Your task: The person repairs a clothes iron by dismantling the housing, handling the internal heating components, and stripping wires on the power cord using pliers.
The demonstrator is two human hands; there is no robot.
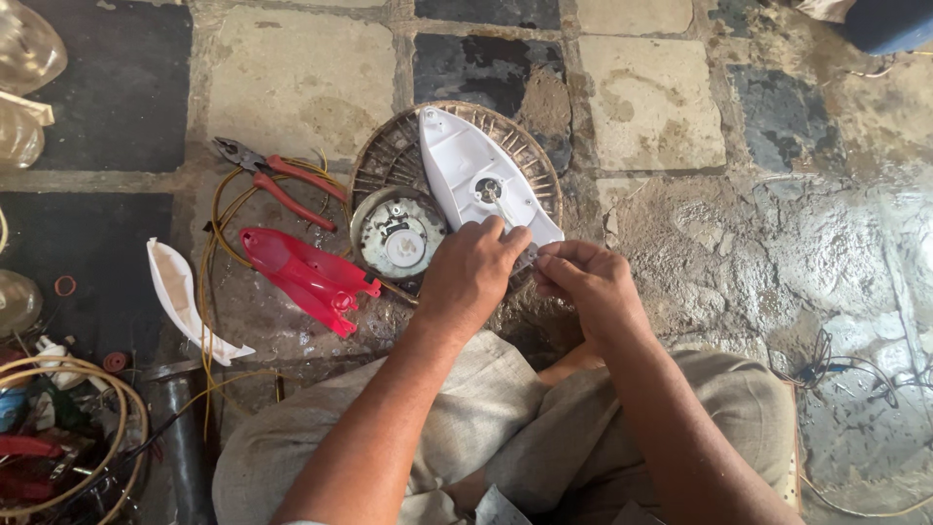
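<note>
I see the small metal part [526, 259] pinched between both hands mostly covered by fingers, kind unclear | white shell [483, 179] rear end hidden behind left hand [468, 277] | clear bottles [21, 78] cut by left edge | wire coil [83, 437] cropped bottom-left

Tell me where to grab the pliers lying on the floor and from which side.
Grip the pliers by the two red handles, coming from above at their lower right end. The handles are spread slightly and point toward the red plastic cover, while the metal jaws point up and left. The yellow wire looped under the handles may snag, so lift straight up.
</note>
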